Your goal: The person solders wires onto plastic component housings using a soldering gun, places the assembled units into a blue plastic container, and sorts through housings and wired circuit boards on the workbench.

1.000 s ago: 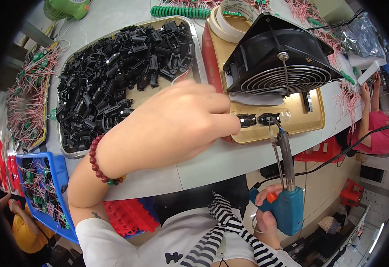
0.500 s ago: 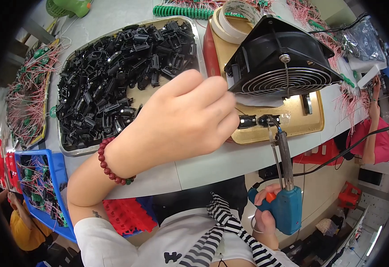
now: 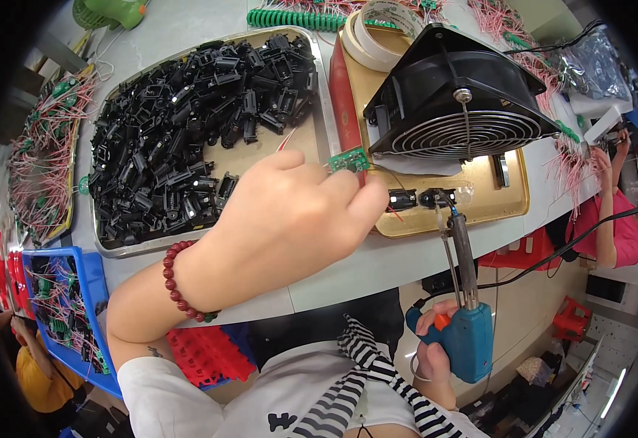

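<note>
My left hand (image 3: 297, 208) is closed on a small green circuit board (image 3: 349, 160) with thin red and black wires trailing from it. It hovers between the tray of parts and the gold tray, just left of a black plastic housing (image 3: 401, 199). A second black housing (image 3: 433, 197) sits beside that one on the gold tray (image 3: 479, 210). My right hand (image 3: 436, 350) grips a blue soldering gun (image 3: 472, 339) by its handle, pointing up. The gun's tip is at the second housing; whether they touch, I cannot tell.
A metal tray (image 3: 328, 109) heaped with black plastic housings lies to the left. Behind the gold tray's front stands a black fan (image 3: 458, 95), with tape rolls (image 3: 377, 36) beyond. A blue bin (image 3: 100, 281) of wired boards is at the left. Co-workers sit on both sides.
The green circuit board and its wires now show at my left fingertips, where none showed before. My left hand has shifted slightly left and down. The soldering gun has hardly moved.
</note>
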A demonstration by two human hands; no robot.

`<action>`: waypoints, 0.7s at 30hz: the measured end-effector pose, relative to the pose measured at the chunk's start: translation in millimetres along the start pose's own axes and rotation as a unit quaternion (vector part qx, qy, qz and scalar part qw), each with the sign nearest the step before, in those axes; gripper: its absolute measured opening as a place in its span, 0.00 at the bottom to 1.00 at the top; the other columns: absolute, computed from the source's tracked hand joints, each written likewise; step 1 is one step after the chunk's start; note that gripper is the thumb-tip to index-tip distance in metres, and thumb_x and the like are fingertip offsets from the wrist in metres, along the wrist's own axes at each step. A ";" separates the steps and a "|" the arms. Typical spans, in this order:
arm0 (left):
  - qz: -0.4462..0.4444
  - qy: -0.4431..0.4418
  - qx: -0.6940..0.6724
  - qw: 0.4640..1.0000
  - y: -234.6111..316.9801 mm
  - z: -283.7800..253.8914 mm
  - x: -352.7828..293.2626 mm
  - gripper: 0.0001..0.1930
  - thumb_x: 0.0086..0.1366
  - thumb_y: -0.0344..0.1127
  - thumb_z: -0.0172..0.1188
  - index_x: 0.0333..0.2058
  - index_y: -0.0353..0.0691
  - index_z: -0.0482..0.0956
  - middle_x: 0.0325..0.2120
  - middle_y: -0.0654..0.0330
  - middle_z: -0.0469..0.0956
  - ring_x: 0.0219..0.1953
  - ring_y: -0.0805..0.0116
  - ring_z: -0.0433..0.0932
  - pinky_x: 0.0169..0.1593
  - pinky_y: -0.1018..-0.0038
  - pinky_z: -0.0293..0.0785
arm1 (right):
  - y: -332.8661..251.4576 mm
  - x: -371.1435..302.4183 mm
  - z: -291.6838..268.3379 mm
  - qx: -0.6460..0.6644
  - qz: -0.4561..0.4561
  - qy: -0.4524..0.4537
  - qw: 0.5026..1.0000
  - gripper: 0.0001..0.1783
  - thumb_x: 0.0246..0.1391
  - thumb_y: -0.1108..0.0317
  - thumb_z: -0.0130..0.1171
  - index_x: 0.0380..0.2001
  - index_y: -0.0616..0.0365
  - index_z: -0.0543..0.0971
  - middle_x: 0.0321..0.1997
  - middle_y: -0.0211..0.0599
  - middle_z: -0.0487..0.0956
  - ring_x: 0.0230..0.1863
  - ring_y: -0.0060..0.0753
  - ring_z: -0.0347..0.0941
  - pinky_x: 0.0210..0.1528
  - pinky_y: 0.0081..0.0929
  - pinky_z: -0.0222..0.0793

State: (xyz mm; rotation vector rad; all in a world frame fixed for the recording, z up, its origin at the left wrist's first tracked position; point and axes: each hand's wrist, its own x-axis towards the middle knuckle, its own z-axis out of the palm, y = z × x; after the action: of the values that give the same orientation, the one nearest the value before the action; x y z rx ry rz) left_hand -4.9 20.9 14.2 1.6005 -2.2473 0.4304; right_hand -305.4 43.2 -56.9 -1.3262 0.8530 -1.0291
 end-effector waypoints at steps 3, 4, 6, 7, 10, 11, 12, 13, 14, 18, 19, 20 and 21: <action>-0.031 -0.027 -0.084 0.996 -2.4 -2.4 -1.3 0.09 0.50 0.31 0.63 0.33 0.42 0.77 0.17 0.65 0.69 0.16 0.67 0.71 0.21 0.72 0.65 | -4.4 2.6 3.4 0.001 0.006 0.005 1.000 0.33 0.44 0.60 0.65 0.49 0.64 0.62 0.42 0.46 0.72 0.31 0.31 0.70 0.34 0.28 0.67; -0.038 -0.025 -0.111 0.993 -2.9 -2.6 -1.4 0.09 0.51 0.31 0.63 0.33 0.42 0.77 0.16 0.64 0.70 0.16 0.65 0.71 0.20 0.71 0.66 | -5.6 3.3 3.2 0.001 0.007 0.005 1.000 0.33 0.44 0.60 0.65 0.49 0.64 0.62 0.42 0.46 0.72 0.31 0.31 0.70 0.34 0.28 0.67; -0.055 -0.049 -0.128 0.989 -1.7 -9.7 2.5 0.08 0.52 0.31 0.63 0.32 0.42 0.77 0.15 0.64 0.70 0.15 0.64 0.71 0.20 0.70 0.67 | -8.2 4.5 1.5 -0.011 -0.001 -0.020 1.000 0.33 0.44 0.57 0.66 0.48 0.63 0.63 0.37 0.43 0.72 0.31 0.31 0.71 0.34 0.27 0.67; -0.074 -0.075 -0.140 0.985 -0.6 -13.0 2.8 0.07 0.54 0.30 0.63 0.32 0.42 0.76 0.14 0.63 0.69 0.15 0.63 0.71 0.20 0.70 0.67 | -7.8 4.1 1.9 -0.010 -0.001 -0.021 1.000 0.33 0.44 0.57 0.66 0.48 0.63 0.63 0.37 0.43 0.72 0.31 0.31 0.71 0.34 0.27 0.67; -0.113 -0.041 -0.198 0.973 3.2 -10.4 1.3 0.06 0.54 0.30 0.63 0.32 0.41 0.76 0.14 0.61 0.71 0.15 0.63 0.72 0.20 0.71 0.67 | -7.1 3.6 4.1 -0.033 -0.003 -0.011 0.999 0.33 0.44 0.55 0.67 0.46 0.63 0.65 0.34 0.40 0.72 0.30 0.30 0.71 0.34 0.26 0.66; -0.114 -0.041 -0.198 0.973 3.5 -9.9 1.6 0.06 0.54 0.30 0.63 0.32 0.41 0.76 0.14 0.61 0.71 0.15 0.63 0.72 0.20 0.71 0.67 | -8.4 5.4 5.6 -0.031 -0.007 -0.013 0.999 0.33 0.44 0.55 0.67 0.46 0.63 0.66 0.34 0.40 0.72 0.30 0.31 0.71 0.34 0.26 0.66; -0.122 -0.031 -0.211 0.969 3.4 -9.2 2.1 0.06 0.54 0.30 0.64 0.31 0.41 0.76 0.15 0.60 0.72 0.16 0.63 0.73 0.20 0.71 0.67 | -9.7 6.8 7.0 -0.030 -0.010 -0.014 0.999 0.32 0.44 0.54 0.67 0.46 0.63 0.66 0.33 0.40 0.72 0.30 0.31 0.71 0.34 0.26 0.66; -0.131 -0.021 -0.224 0.966 2.5 -8.9 2.3 0.07 0.53 0.29 0.64 0.31 0.40 0.77 0.16 0.59 0.74 0.16 0.63 0.74 0.20 0.71 0.68 | -10.7 8.3 8.7 -0.030 -0.009 -0.016 0.999 0.32 0.44 0.54 0.67 0.46 0.63 0.66 0.33 0.40 0.72 0.30 0.31 0.71 0.34 0.26 0.66; -0.133 -0.021 -0.224 0.965 1.5 -7.9 2.7 0.07 0.53 0.29 0.64 0.31 0.40 0.77 0.16 0.59 0.74 0.16 0.63 0.74 0.20 0.71 0.68 | -11.6 9.5 10.3 -0.021 -0.010 -0.018 1.000 0.32 0.45 0.54 0.67 0.45 0.64 0.67 0.33 0.40 0.72 0.30 0.30 0.71 0.34 0.26 0.66; -0.124 -0.009 -0.265 0.956 -4.6 -4.5 4.4 0.05 0.52 0.29 0.65 0.29 0.40 0.78 0.17 0.59 0.74 0.17 0.63 0.74 0.21 0.72 0.69 | -15.0 10.2 12.7 -0.021 -0.016 -0.018 1.000 0.30 0.47 0.53 0.66 0.44 0.64 0.67 0.31 0.39 0.72 0.29 0.29 0.71 0.33 0.25 0.65; -0.118 -0.001 -0.277 0.953 -5.7 -3.8 4.8 0.05 0.52 0.29 0.65 0.28 0.40 0.79 0.17 0.59 0.74 0.17 0.62 0.74 0.21 0.72 0.69 | -13.4 9.5 10.0 -0.022 -0.016 -0.017 0.999 0.30 0.47 0.53 0.66 0.44 0.64 0.67 0.31 0.39 0.72 0.29 0.29 0.71 0.33 0.25 0.65; -0.118 0.000 -0.279 0.953 -6.0 -4.3 4.8 0.05 0.52 0.29 0.65 0.28 0.40 0.79 0.17 0.59 0.74 0.17 0.62 0.74 0.21 0.72 0.69 | -10.5 8.1 5.3 -0.045 -0.030 -0.023 0.998 0.30 0.47 0.53 0.65 0.44 0.63 0.68 0.31 0.38 0.73 0.29 0.29 0.70 0.33 0.25 0.66; -0.120 -0.004 -0.273 0.954 -6.2 -5.4 5.0 0.05 0.52 0.29 0.65 0.28 0.40 0.79 0.17 0.59 0.74 0.18 0.62 0.74 0.22 0.72 0.70 | -9.3 6.7 2.5 -0.069 -0.045 -0.029 0.996 0.29 0.47 0.53 0.65 0.43 0.63 0.68 0.31 0.38 0.73 0.28 0.28 0.70 0.33 0.24 0.66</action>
State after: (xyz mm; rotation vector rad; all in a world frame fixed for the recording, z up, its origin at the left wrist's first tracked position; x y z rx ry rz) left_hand 0.0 17.1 21.5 1.5302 -1.9073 -0.2469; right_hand -301.7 38.1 -47.0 -1.5152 0.8394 -1.0116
